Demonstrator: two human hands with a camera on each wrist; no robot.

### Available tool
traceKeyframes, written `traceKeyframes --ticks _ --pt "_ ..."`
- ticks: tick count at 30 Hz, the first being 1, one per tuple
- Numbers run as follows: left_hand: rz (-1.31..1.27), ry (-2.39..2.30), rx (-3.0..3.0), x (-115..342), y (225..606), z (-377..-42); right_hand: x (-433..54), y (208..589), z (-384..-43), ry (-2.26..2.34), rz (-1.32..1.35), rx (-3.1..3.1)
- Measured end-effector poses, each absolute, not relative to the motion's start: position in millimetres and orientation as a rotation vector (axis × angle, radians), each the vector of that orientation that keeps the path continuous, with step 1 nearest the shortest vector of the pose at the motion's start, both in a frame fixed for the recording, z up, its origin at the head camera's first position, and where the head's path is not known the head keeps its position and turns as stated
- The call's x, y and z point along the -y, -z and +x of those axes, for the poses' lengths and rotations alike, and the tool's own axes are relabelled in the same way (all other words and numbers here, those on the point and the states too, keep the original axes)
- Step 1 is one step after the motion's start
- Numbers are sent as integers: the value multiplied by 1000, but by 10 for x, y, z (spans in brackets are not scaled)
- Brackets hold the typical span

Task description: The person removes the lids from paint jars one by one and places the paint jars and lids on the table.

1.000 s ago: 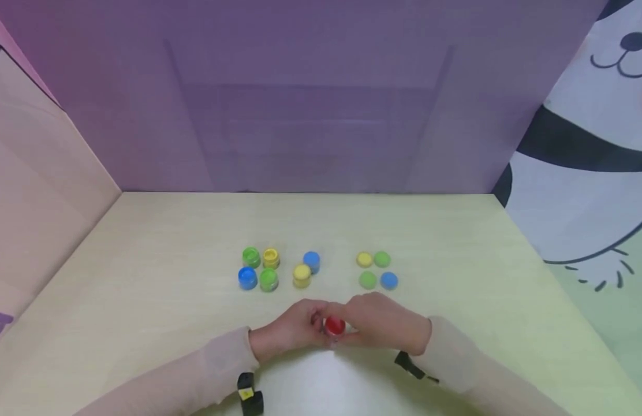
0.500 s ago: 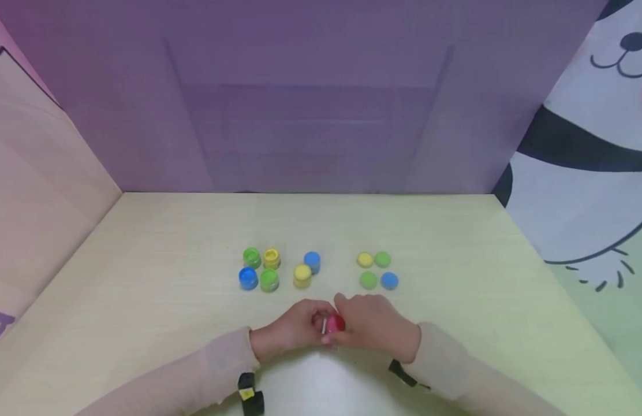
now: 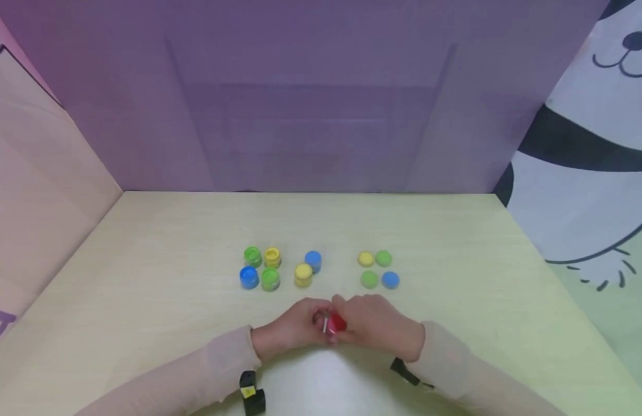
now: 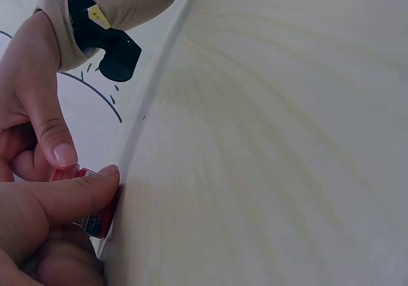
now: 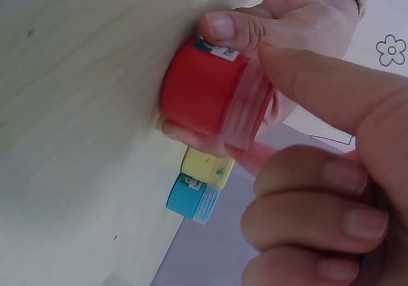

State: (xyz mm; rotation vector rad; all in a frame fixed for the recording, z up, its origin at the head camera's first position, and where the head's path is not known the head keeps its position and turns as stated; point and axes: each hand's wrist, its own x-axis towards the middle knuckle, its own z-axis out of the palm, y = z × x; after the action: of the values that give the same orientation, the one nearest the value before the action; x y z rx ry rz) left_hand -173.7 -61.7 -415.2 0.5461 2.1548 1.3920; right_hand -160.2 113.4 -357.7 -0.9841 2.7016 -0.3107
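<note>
A small red jar with a label and a clear ridged end sits between both hands, low over the near part of the table. My left hand grips its red body, the thumb lying beside the label in the right wrist view. Thumb and index finger of my right hand pinch the clear end, its other fingers curled. In the left wrist view the red jar shows only partly behind a thumb, close to the tabletop.
Farther back on the pale table stand green, yellow and blue jars at left. A yellow jar and a blue jar stand mid-table. Flat yellow, green and blue lids lie to their right. A purple panel rises behind.
The right hand has turned about the jar and shifted slightly left, then a little back right; its fingers now cover the jar differently. The left hand keeps its grip. Jars and lids behind are unmoved.
</note>
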Motion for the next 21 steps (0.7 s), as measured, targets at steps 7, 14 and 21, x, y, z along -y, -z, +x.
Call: traceKeyframes --ticks 7,14,21 --pt "514 -1430 -2077 611 4160 -1731 -1176 3575 -1604 310 -1052 -2661" --pt "486 -1424 -2072 598 4147 -1738 -1254 3562 -1614 286 -1172 -2660" --pt "483 -1405 -2086 615 4132 -1741 -1246 3575 -1611 315 -1199 -2623"
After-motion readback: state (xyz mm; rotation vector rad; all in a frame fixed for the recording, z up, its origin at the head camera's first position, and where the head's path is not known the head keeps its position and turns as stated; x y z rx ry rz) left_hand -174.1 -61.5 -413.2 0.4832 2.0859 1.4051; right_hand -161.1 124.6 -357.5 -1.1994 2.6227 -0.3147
